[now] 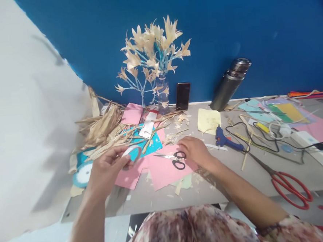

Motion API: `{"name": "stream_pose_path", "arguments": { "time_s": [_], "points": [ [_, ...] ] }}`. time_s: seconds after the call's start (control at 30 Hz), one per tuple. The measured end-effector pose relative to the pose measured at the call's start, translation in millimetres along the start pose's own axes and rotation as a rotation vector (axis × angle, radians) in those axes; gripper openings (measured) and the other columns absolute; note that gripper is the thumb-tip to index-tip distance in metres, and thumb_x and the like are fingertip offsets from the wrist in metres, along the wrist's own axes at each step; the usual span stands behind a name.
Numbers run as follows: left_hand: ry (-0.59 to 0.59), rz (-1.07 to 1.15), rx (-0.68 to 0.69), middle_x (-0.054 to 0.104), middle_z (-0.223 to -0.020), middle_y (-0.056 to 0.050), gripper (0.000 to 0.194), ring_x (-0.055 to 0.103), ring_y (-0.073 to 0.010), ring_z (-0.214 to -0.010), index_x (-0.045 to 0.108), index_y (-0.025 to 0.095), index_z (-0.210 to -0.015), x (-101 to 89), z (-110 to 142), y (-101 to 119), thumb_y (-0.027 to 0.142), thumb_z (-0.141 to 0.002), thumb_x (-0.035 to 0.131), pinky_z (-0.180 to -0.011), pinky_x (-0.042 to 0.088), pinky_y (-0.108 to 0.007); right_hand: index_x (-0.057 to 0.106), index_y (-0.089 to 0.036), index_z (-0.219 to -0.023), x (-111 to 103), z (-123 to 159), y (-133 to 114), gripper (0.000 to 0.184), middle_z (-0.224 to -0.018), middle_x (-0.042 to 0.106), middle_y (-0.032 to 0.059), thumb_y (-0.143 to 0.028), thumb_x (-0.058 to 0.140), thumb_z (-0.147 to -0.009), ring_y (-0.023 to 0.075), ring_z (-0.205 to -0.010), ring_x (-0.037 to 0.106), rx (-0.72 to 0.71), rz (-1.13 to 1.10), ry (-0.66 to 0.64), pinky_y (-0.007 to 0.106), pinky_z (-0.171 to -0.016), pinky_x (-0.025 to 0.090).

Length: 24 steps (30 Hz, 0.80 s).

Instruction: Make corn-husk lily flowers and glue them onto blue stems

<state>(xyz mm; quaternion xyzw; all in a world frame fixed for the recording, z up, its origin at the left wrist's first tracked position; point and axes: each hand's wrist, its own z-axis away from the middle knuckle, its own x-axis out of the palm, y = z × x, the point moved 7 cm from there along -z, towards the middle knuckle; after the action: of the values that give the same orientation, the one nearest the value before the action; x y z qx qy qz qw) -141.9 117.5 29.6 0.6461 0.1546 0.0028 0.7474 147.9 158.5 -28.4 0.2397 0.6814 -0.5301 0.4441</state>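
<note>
My left hand (109, 168) is closed on a roll of tape (134, 152), pinched at its left side between thumb and fingers and raised over the paper. Loosely curved above pink paper (165, 175), my right hand (194, 151) looks open, though its fingertips are partly hidden. Just left of it lies a small pair of scissors (177, 160) with black handles, blades pointing left. Whether my fingers touch the paper or the handles, I cannot tell. Blue paper (154, 139) with dry stalks across it lies behind the tape.
Dried husks (104, 128) pile up at left. Behind stand a bottle of husk flowers (162, 91), a phone (183, 96) and a flask (230, 84). To the right lie a blue glue gun (228, 140), red-handled scissors (290, 188), cables and a power strip (317, 155).
</note>
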Motion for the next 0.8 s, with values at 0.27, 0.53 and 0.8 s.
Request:
{"name": "stream_pose_path", "arguments": {
  "time_s": [0.27,0.53,0.8],
  "points": [
    [-0.051,-0.008,-0.017,0.071,-0.071,-0.003,0.036,0.064,-0.0177,-0.058,0.076,0.02,-0.084,6.4,32,0,0.038,-0.055,0.088,-0.05,0.052,-0.025,0.074,-0.022,-0.096,6,26,-4,0.012,-0.099,0.074,0.0064,-0.027,0.072,-0.085,0.0221,-0.092,0.063,0.042,0.109,-0.073,0.028,-0.071,0.035],
    [-0.04,0.398,-0.016,0.064,-0.062,0.001,0.035,0.058,-0.0108,-0.052,0.073,0.017,-0.096,13.8,31,-8,0.029,-0.066,0.086,-0.05,0.049,-0.02,0.074,-0.021,-0.09,7,36,0,0.012,-0.085,0.072,0.0045,-0.019,0.065,-0.083,0.0182,-0.075,0.06,0.097,-0.091,-0.094,0.028,-0.064,0.033],
    [-0.179,0.656,-0.077,0.071,-0.073,-0.002,0.039,0.066,-0.0129,-0.065,0.072,0.017,-0.096,37.7,44,-10,0.028,-0.064,0.091,-0.062,0.054,-0.022,0.073,-0.017,-0.089,9,65,-4,0.039,-0.082,0.072,0.0046,-0.041,0.089,-0.062,0.0177,-0.069,0.065,0.269,-1.104,-0.109,0.027,-0.061,0.05]
  ]
}}
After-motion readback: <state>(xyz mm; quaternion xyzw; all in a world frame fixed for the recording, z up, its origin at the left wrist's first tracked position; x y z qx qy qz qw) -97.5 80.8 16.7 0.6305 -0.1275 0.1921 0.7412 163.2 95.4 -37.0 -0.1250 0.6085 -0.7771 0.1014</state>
